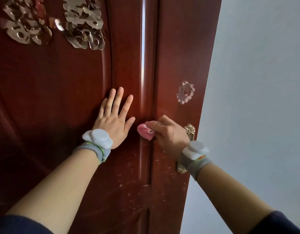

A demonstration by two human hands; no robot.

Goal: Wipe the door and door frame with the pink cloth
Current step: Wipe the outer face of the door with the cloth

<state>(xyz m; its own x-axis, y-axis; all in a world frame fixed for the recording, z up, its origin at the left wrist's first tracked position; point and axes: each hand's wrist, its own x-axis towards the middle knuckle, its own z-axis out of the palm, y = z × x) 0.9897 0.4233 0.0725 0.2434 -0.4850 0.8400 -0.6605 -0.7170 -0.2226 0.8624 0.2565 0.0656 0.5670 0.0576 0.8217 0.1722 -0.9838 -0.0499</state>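
Observation:
A dark red wooden door [61, 81] fills the left and middle of the head view. My left hand [114, 119] lies flat on it with fingers spread and straight. Just to its right, my right hand [169, 132] grips a bunched pink cloth [145, 132] and presses it against the raised moulding of the door. Pale dust specks and smears mark the wood below the cloth.
A gold door handle plate [189, 132] shows behind my right wrist near the door's right edge. Shiny gold decorations [83, 22] are stuck high on the door, and a small beaded sticker [185, 92] sits above the handle. A pale wall [255, 98] lies to the right.

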